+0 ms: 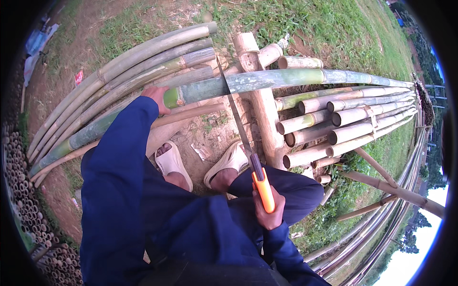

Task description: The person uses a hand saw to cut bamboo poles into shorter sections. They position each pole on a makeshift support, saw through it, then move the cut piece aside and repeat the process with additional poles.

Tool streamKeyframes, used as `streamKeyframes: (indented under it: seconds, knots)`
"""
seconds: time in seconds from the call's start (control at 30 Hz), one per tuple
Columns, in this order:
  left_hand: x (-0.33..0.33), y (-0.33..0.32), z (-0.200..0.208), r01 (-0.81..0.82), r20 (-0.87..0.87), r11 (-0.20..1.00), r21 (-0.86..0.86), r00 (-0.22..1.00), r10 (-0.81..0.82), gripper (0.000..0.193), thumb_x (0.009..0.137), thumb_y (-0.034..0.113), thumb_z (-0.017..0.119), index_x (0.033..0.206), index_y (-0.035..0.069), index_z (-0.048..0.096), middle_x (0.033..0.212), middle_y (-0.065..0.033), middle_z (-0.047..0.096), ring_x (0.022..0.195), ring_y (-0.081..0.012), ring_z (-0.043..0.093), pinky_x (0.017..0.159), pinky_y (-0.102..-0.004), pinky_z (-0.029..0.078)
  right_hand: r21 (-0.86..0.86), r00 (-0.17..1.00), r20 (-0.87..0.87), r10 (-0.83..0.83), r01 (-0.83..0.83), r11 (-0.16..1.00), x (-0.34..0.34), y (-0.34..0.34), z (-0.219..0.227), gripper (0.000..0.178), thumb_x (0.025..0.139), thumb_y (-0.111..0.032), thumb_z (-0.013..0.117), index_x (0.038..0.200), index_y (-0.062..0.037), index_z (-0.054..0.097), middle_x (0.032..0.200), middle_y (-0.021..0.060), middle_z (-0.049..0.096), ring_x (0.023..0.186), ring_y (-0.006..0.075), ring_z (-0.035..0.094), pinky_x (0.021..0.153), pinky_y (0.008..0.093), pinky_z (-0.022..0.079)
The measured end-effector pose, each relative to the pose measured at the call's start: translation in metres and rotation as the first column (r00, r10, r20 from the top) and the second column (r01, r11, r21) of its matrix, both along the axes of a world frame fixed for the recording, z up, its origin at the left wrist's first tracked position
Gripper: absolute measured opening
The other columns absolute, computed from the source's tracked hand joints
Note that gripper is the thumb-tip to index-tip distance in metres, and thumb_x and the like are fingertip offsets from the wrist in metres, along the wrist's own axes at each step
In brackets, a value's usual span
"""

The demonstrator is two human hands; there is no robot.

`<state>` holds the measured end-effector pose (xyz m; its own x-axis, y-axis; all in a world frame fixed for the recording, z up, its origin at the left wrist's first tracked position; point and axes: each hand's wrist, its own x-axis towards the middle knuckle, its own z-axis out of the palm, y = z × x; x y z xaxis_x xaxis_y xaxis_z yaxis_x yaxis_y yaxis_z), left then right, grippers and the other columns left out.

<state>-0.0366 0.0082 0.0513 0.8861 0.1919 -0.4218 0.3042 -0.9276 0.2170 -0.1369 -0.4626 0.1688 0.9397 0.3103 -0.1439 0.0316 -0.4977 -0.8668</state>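
Note:
A long green bamboo pole [296,77] runs from left to right in front of me, lying across an upright wooden post [265,114]. My left hand [157,99] is wrapped round the pole near a pale green joint. In my right hand [270,209] is the orange handle of a hand saw [241,125], fingers closed about it. The saw's long dark blade slants up and away, crossing the pole a little left of the post; whether its teeth have cut in cannot be made out.
Several cut bamboo poles [129,62] lie to the left. On the right, a stack of bamboo lengths [353,117] shows its hollow ends. Sandals [171,162] are on my feet below the pole. Many short bamboo pieces [28,200] are piled at far left; bamboo props [396,190] slant at right.

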Motion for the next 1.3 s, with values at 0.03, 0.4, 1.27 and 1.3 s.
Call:
streamKeyframes:
  seconds: [0.03, 0.4, 1.27, 1.3]
  knots:
    - [0.004, -0.001, 0.001, 0.002, -0.012, 1.0, -0.026, 1.0, -0.002, 0.086, 0.056, 0.036, 0.085, 0.134, 0.007, 0.063, 0.111, -0.0239, 0.073, 0.107, -0.0417, 0.069, 0.096, -0.0484, 0.054, 0.07, 0.999, -0.041, -0.027, 0.03, 0.997, 0.021, 0.021, -0.015, 0.011, 0.091, -0.004, 0.072, 0.098, 0.0035, 0.068, 0.073, 0.0145, 0.065, 0.061, 0.0192, 0.064, 0.061, 0.0343, 0.05]
    - [-0.011, 0.0, -0.007, -0.012, 0.045, 1.0, -0.021, 0.999, 0.013, 0.081, 0.056, 0.035, 0.085, 0.13, 0.01, 0.065, 0.107, -0.0245, 0.073, 0.105, -0.0423, 0.069, 0.096, -0.0481, 0.054, -0.028, 0.998, 0.064, 0.024, -0.022, 0.999, -0.013, -0.01, 0.009, 0.018, 0.088, -0.004, 0.074, 0.105, 0.0022, 0.071, 0.078, 0.015, 0.07, 0.066, 0.0246, 0.071, 0.065, 0.0336, 0.055]
    - [0.105, 0.099, 0.089, -0.066, 0.132, 0.995, 0.078, 0.99, 0.055, 0.082, 0.056, 0.028, 0.089, 0.131, 0.006, 0.064, 0.117, -0.024, 0.07, 0.115, -0.041, 0.066, 0.101, -0.0487, 0.051, 0.242, 0.965, 0.263, -0.011, -0.055, 0.969, 0.178, 0.163, -0.044, 0.015, 0.093, -0.009, 0.072, 0.102, 0.0023, 0.069, 0.076, 0.0142, 0.067, 0.066, 0.0208, 0.065, 0.064, 0.0346, 0.051]
    - [0.113, 0.114, 0.076, -0.053, 0.141, 0.996, 0.073, 0.989, 0.043, 0.08, 0.057, 0.029, 0.089, 0.13, 0.007, 0.065, 0.116, -0.0237, 0.071, 0.115, -0.0404, 0.066, 0.101, -0.0486, 0.051, 0.242, 0.969, 0.245, -0.02, -0.041, 0.969, 0.184, 0.172, -0.05, 0.017, 0.092, -0.009, 0.073, 0.103, 0.0023, 0.069, 0.076, 0.0149, 0.067, 0.066, 0.0218, 0.066, 0.065, 0.0353, 0.052]
